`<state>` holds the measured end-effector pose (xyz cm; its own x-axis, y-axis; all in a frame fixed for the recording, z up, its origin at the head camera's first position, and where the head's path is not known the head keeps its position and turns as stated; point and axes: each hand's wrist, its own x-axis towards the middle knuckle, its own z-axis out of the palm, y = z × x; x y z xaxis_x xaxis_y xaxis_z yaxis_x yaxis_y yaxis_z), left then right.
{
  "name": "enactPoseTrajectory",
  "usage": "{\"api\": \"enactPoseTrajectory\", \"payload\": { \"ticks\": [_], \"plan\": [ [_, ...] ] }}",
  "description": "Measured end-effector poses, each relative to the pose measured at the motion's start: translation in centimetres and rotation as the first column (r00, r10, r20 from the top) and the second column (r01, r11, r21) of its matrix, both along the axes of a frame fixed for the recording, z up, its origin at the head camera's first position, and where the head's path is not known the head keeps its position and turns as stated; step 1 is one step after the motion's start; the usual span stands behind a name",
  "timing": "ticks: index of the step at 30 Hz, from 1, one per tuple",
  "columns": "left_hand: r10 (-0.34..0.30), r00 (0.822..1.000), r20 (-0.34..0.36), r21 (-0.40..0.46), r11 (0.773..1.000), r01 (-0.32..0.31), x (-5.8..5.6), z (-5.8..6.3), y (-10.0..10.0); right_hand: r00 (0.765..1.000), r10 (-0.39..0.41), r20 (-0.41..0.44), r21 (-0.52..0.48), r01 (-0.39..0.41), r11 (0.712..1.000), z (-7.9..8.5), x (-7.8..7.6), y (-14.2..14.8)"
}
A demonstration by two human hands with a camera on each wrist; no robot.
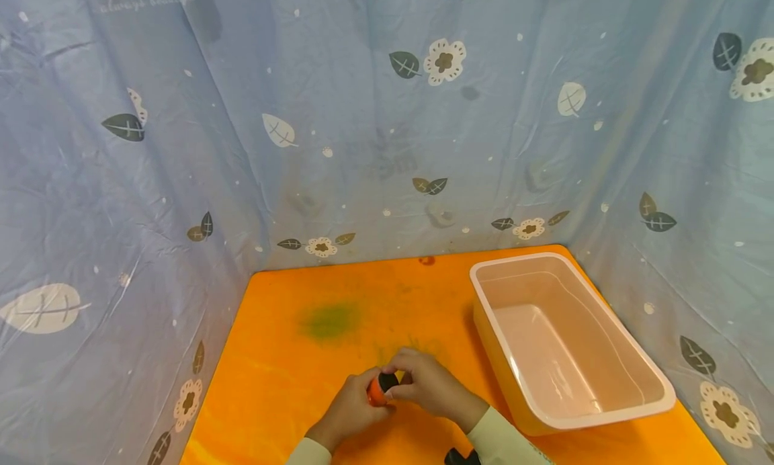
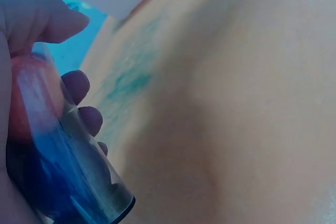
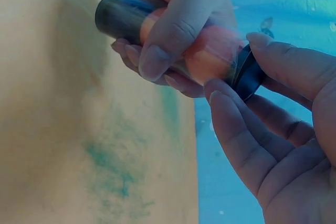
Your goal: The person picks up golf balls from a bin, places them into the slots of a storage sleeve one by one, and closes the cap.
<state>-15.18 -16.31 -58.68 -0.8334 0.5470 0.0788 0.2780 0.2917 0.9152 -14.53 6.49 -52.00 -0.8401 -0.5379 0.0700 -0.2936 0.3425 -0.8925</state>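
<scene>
My left hand [image 1: 352, 406] grips a clear tube [image 3: 118, 18] with a black end and rounded orange-red contents [image 3: 215, 53]. In the left wrist view, the tube [image 2: 92, 166] lies slanted across the palm, with fingertips curled around its far side; its lower part looks dark blue. On the tube's other end sits a black cap [image 3: 251, 74], which the thumb and fingers of my right hand [image 1: 432, 386] pinch. From the head view most of the tube is hidden by the left hand; chiefly the cap and some orange show. What the contents are, I cannot tell.
A pale pink plastic bin [image 1: 538, 344] stands at the right of the orange tabletop [image 1: 284, 304], which bears greenish smudges. Near the front edge, a black object [image 1: 461, 457] is partly hidden by the right sleeve. Blue patterned curtains [image 1: 363, 115] hang behind and at both sides.
</scene>
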Motion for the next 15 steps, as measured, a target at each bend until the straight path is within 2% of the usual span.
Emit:
{"api": "enactPoseTrajectory", "payload": {
  "ticks": [8,15],
  "plan": [
    [-0.021,1.0,-0.018,-0.05,0.999,0.02,-0.34,-0.04,0.0,0.999,0.025,-0.039,0.068,-0.022,0.997,0.94,-0.06,-0.03],
    [-0.044,0.999,0.0,-0.043,0.998,0.044,-0.47,-0.33,0.15,0.998,0.045,-0.049,0.124,-0.039,0.992,0.89,-0.31,0.12]
  ]
}}
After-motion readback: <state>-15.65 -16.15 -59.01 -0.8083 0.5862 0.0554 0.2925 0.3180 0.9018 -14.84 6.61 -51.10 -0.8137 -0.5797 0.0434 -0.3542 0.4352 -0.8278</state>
